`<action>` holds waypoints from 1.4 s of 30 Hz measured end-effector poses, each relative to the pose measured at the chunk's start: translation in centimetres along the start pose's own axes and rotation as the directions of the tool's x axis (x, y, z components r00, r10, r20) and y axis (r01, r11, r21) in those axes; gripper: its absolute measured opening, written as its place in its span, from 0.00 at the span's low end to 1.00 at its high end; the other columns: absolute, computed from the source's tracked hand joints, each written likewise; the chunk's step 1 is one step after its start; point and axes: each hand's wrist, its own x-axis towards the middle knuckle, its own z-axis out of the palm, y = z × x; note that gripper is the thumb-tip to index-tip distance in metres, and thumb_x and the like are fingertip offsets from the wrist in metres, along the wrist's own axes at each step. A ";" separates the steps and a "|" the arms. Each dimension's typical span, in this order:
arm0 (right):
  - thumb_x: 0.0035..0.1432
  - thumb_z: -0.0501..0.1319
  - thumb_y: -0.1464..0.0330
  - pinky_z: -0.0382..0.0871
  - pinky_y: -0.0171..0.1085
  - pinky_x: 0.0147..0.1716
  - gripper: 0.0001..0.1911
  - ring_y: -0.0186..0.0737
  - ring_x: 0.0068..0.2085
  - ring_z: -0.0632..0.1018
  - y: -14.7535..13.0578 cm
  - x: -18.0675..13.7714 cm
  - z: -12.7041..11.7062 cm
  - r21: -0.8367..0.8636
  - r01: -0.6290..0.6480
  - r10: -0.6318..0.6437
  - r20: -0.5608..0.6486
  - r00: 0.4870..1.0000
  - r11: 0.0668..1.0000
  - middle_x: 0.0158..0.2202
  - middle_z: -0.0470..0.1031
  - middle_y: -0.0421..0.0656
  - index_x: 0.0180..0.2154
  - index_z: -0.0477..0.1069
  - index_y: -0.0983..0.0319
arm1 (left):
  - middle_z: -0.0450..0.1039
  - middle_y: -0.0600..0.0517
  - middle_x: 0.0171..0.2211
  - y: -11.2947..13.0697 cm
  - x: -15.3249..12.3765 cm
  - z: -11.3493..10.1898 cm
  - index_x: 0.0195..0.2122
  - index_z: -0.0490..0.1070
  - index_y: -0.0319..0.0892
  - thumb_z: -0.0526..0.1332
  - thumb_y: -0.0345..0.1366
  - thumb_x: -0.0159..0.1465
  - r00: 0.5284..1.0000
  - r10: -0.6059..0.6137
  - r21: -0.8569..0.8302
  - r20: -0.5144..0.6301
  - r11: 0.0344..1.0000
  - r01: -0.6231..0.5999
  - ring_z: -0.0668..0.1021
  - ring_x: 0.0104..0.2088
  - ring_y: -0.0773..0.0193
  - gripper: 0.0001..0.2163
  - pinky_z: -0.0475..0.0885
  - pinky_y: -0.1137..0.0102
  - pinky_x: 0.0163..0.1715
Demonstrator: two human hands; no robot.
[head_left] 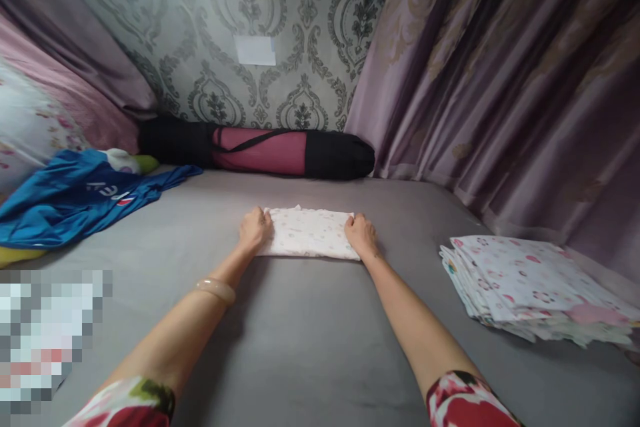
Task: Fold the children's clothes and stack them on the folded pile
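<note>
A small white cloth with a fine pink print [309, 233] lies folded into a rectangle on the grey bed sheet [300, 333] in front of me. My left hand [254, 229] is closed on the cloth's left edge, and a pale bangle circles that wrist. My right hand [361, 235] grips the cloth's right edge, fingers curled over it. Both arms stretch straight out, with floral sleeves at the bottom of the view.
A stack of folded printed cloths [530, 293] sits on the sheet at the right. A blue garment [75, 197] lies at the left. A black and maroon rolled bag [280, 150] rests against the patterned wall. Purple curtains [510, 100] hang at the right.
</note>
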 end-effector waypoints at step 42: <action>0.67 0.42 0.64 0.35 0.51 0.65 0.30 0.48 0.69 0.47 -3.3 -3.5 2.5 -0.043 0.597 -0.592 0.096 0.800 0.801 0.69 0.47 0.52 0.66 0.50 0.72 | 0.53 0.40 0.66 4.2 -5.1 2.4 0.64 0.58 0.35 0.42 0.42 0.71 0.797 0.594 0.194 0.108 0.774 -0.603 0.55 0.67 0.48 0.25 0.47 0.48 0.64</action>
